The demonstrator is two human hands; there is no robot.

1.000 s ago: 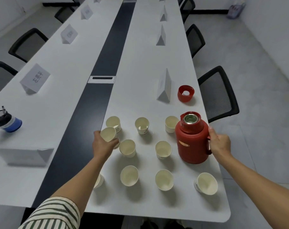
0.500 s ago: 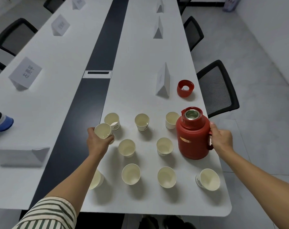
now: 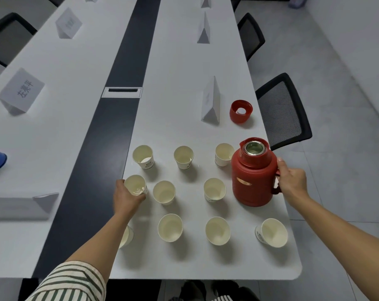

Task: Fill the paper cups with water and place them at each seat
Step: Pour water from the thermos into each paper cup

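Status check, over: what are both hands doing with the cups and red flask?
Left hand grips one paper cup. Right hand holds red flask by its handle, flask upright, lid off. Other cups crowd close around.

left sleeve [image 3: 75, 281]: short, loose, cream with dark green stripes, hem round the upper arm | left forearm [image 3: 101, 237]: bare through to left hand [image 3: 125, 197] | right forearm [image 3: 340, 229]: bare through to right hand [image 3: 292, 181] | near edge, bottom: sliver of same striped cloth [image 3: 222, 298], too small to place

White paper cups [image 3: 170, 228] stand upright in rows between the left fingers [image 3: 139, 197], gripping one cup [image 3: 135, 184], and the lidless red flask [image 3: 252, 174] held by the right fingers [image 3: 281, 166].
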